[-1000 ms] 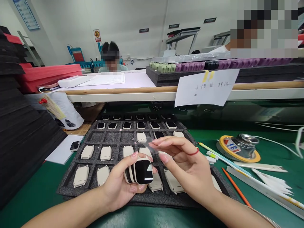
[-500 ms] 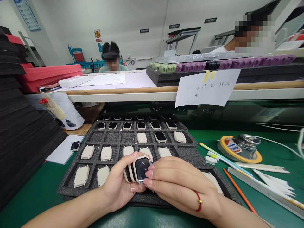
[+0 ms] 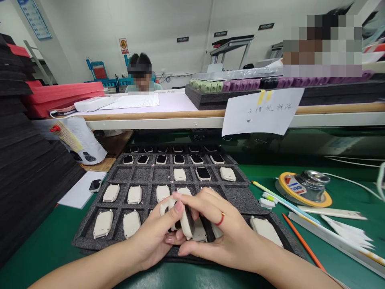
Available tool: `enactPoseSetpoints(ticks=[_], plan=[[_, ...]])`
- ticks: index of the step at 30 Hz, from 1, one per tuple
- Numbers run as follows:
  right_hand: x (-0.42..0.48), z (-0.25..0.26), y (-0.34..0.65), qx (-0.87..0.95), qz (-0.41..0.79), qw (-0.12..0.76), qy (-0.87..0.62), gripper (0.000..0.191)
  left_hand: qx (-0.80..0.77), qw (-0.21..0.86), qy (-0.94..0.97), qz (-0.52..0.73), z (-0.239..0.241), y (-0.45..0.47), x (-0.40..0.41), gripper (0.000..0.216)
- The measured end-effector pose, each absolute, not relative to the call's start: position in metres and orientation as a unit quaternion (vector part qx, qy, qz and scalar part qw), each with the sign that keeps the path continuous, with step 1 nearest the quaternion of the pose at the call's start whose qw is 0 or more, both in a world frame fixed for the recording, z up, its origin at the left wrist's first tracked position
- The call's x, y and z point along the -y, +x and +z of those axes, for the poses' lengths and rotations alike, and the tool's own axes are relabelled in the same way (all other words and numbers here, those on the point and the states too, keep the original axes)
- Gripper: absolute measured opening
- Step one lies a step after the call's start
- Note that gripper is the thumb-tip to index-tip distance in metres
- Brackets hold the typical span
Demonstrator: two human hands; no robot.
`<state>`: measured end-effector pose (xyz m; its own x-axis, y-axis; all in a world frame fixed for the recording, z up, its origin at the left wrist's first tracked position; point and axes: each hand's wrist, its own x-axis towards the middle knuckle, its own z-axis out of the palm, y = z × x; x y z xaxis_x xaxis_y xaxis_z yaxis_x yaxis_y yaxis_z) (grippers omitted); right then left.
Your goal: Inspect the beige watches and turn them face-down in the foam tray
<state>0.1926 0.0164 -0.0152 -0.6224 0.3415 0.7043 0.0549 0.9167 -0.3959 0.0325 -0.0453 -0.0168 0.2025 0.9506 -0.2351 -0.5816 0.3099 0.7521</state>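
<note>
Now, clamped with the watch stack (image 3: 164, 207) in your left hand (image 3: 156, 233) beside your right hand (image 3: 230, 226), whose grip is unclear, the front watch (image 3: 187, 224) has turned edge-on, its screen no longer facing you.

The speckled dark-grey rectangular foam tray (image 3: 243, 198) holds cream, rounded watch cases (image 3: 102, 224), some with black screens (image 3: 203, 173); beneath it spreads a flat green tabletop (image 3: 42, 237).
</note>
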Motion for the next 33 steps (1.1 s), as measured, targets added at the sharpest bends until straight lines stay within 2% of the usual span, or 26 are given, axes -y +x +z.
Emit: enactPoseSetpoints(ticks=[4,13,23,29,33], plan=[[-0.017,-0.013,0.192,0.869,0.198,0.44,-0.11,0.043,-0.342,0.734,0.24,0.536,-0.018,0.032,0.046,0.04],[-0.018,-0.012,0.192,0.854,0.194,0.471,-0.11,0.051,-0.347,0.756,0.162,0.531,-0.015,0.029,0.044,0.043],[-0.019,-0.016,0.193,0.869,0.208,0.434,-0.112,0.059,-0.345,0.76,0.175,0.522,-0.016,0.029,0.044,0.052],[-0.025,-0.01,0.198,0.858,0.207,0.44,-0.166,0.049,-0.341,0.767,0.161,0.519,-0.017,0.031,0.042,0.049],[-0.048,0.008,0.191,0.799,0.291,0.45,-0.271,0.033,-0.327,0.768,0.181,0.52,-0.015,0.031,0.043,0.049]])
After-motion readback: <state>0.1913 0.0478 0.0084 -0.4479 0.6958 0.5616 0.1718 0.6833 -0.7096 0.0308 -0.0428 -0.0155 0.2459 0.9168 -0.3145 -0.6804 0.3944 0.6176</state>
